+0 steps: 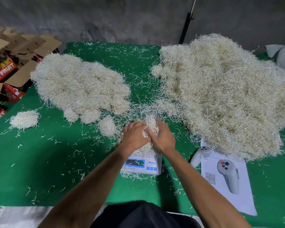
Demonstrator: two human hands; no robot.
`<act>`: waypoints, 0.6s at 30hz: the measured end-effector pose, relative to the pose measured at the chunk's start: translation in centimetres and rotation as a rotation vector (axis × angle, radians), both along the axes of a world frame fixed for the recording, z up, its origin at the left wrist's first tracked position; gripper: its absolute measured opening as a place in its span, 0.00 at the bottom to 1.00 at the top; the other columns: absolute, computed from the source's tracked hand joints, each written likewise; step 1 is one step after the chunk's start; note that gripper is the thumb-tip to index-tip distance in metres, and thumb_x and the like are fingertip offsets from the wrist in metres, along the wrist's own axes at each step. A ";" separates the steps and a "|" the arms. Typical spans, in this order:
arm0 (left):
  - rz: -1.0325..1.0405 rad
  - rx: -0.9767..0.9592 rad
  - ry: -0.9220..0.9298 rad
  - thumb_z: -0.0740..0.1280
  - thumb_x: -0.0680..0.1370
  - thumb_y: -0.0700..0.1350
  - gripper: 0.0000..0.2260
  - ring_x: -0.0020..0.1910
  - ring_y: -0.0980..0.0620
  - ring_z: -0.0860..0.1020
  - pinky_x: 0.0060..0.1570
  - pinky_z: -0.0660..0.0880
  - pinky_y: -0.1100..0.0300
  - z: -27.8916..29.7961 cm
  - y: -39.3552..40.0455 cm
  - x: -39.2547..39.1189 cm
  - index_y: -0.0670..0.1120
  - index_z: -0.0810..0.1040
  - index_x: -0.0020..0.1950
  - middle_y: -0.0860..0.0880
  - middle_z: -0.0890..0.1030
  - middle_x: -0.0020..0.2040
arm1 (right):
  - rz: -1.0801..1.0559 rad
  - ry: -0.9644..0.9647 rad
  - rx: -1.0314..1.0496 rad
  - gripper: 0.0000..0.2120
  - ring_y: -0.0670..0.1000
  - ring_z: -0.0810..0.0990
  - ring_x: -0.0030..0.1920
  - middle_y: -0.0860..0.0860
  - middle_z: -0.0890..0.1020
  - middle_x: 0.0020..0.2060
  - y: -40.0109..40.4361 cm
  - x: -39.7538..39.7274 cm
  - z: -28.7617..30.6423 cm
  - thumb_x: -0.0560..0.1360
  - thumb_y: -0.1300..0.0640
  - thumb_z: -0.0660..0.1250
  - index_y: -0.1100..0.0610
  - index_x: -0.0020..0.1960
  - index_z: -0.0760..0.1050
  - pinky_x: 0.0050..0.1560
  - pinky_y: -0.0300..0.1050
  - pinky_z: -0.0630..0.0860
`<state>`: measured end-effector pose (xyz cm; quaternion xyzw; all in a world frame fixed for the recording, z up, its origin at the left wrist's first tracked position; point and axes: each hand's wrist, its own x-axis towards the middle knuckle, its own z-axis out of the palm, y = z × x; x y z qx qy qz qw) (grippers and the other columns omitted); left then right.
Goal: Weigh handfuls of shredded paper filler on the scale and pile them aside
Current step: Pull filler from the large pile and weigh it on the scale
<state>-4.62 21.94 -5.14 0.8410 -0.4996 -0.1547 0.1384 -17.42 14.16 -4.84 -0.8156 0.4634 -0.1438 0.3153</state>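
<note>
Both hands meet over the digital scale, which sits on the green tabletop in front of the person. The left hand and right hand cup a handful of shredded paper filler between them on the scale's platform, fingers curled into and around the strands. The scale's display is lit, but its digits are too blurred to read.

A big loose heap of filler covers the right side of the tabletop, and a lower mound of rounded portions lies to the left. Two separate small clumps sit nearer: one just left of the hands, another well out towards the left edge. Stray strands litter the cloth. A printed sheet with two white controllers on it lies right of the scale. Cardboard fruit boxes stand beyond the left edge.
</note>
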 end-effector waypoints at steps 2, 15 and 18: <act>0.017 0.008 0.017 0.67 0.76 0.65 0.32 0.78 0.46 0.59 0.76 0.53 0.39 -1.0 -0.3 0.0 0.53 0.67 0.77 0.51 0.64 0.79 | 0.026 0.003 0.172 0.39 0.52 0.86 0.47 0.56 0.84 0.55 -0.8 0.6 0.2 0.79 0.34 0.62 0.56 0.81 0.59 0.48 0.52 0.85; 0.046 -0.257 0.079 0.69 0.80 0.46 0.14 0.66 0.51 0.71 0.69 0.70 0.51 -2.9 -1.0 0.7 0.45 0.78 0.66 0.50 0.78 0.63 | -0.362 -0.636 0.537 0.34 0.43 0.69 0.24 0.53 0.72 0.35 -14.2 3.3 9.6 0.83 0.52 0.64 0.66 0.81 0.54 0.32 0.35 0.73; 0.085 -0.298 0.066 0.68 0.81 0.49 0.13 0.62 0.55 0.69 0.67 0.70 0.55 -3.5 -0.8 0.2 0.45 0.79 0.62 0.52 0.77 0.60 | -0.440 -0.825 0.510 0.34 0.42 0.80 0.41 0.60 0.78 0.59 -18.8 3.8 14.3 0.82 0.51 0.67 0.66 0.79 0.57 0.53 0.42 0.75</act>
